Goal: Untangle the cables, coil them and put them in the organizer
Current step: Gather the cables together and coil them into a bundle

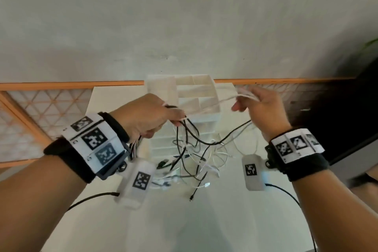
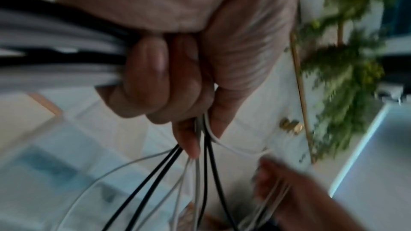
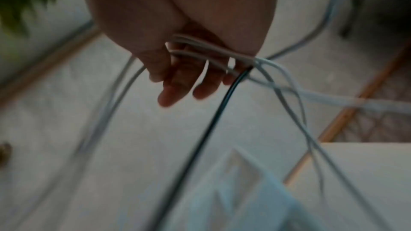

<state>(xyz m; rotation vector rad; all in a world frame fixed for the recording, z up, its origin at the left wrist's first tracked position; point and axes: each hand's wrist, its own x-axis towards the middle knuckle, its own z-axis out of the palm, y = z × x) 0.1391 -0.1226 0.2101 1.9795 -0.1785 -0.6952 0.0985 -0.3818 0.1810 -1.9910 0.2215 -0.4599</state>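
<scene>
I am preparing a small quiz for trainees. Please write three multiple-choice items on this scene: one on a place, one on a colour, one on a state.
1. Where is the white organizer?
A. on the table, beyond both hands
B. on the floor
C. in the left hand

2. Which colours are the cables?
A. red and blue
B. black and white
C. all green

3. What does the left hand do?
A. lies flat on the table
B. hangs idle
C. grips a bunch of cables

Answers: 1 A, it stands past the hands on the table; 2 B, only black and white strands show; 3 C, its fingers curl round them.
</scene>
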